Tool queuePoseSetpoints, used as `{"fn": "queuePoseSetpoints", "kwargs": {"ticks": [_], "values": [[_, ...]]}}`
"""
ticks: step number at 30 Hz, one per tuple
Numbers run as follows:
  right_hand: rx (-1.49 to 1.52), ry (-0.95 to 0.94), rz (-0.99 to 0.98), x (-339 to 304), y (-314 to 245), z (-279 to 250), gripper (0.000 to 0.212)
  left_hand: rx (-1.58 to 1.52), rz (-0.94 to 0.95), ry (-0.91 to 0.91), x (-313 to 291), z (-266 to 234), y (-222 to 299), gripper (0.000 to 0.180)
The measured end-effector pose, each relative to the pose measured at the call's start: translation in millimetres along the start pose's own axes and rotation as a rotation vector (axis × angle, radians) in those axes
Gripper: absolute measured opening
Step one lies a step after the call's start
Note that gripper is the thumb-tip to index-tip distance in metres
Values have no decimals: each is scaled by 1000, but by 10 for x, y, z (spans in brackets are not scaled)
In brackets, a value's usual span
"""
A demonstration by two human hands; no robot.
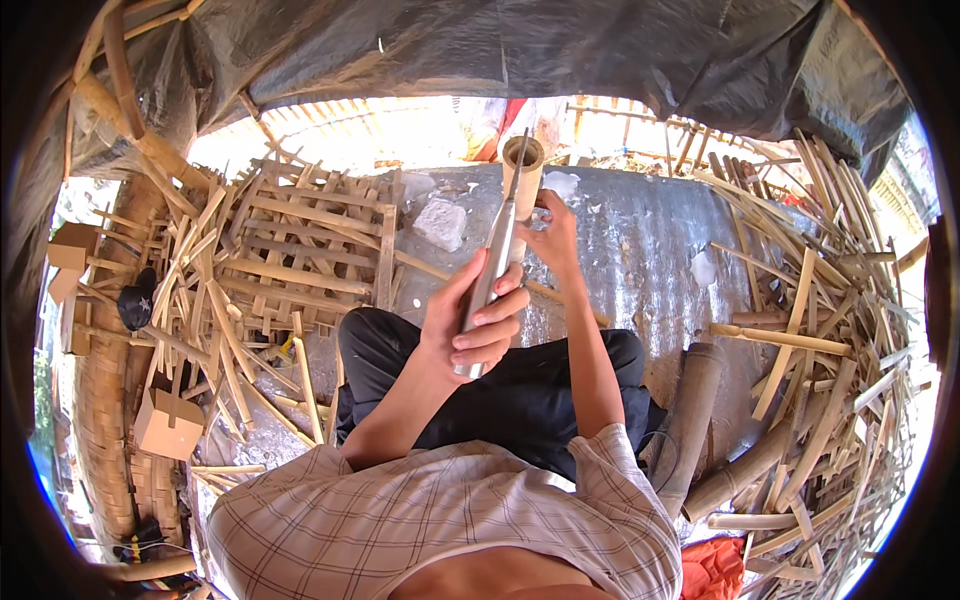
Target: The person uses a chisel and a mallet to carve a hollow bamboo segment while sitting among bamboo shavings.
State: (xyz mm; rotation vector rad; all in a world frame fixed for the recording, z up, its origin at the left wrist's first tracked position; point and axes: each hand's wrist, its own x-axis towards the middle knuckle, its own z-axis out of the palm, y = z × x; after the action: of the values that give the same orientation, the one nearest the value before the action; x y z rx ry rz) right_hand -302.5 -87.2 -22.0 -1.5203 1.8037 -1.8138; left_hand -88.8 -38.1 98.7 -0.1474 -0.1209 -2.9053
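Work Area and Grip Status

A dark tarpaulin [500, 50] spans the upper area, its surface creased; below it, the grey floor [640, 270] carries the material and the seated person [440, 510] (checked shirt, dark trousers). A large pile of bamboo strips [820, 400] occupies the right side, pieces crossing at many angles; a slatted bamboo frame [310, 282] stands at the left, near more loose lengths. A thick bamboo log [693, 410] lies just beside the right knee; a small cardboard box [168, 424] sits at the far left.

The bladed tool [487, 290] is located in front of the torso, handle toward the body, slender blade pointing away; the bamboo tube [524, 172] is positioned ahead of the knees, open end up; the blade overlaps the tube's mouth in this view, and contact cannot be determined. The left hand [478, 318] is wrapped around the tool's silver-grey handle; the right hand [552, 238] grips the tube from its right side, below the mouth.
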Motion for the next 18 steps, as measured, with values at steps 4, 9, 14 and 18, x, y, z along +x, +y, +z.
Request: {"fn": "queuePoseSetpoints", "kwargs": {"ticks": [4,9,14,18], "values": [[11,-38,-27,25,51,-35,48,-32,-38,4,-45,26,49,42],[24,-73,-6,47,17,-85,43,0,-46,10,-94,6,49,42],[70,-84,-10,87,46,-24,44,31,-23,40,-147,67,80,43],[71,-61,-9,125,83,-44,44,28,-55,45,-197,20,75,43]]}}
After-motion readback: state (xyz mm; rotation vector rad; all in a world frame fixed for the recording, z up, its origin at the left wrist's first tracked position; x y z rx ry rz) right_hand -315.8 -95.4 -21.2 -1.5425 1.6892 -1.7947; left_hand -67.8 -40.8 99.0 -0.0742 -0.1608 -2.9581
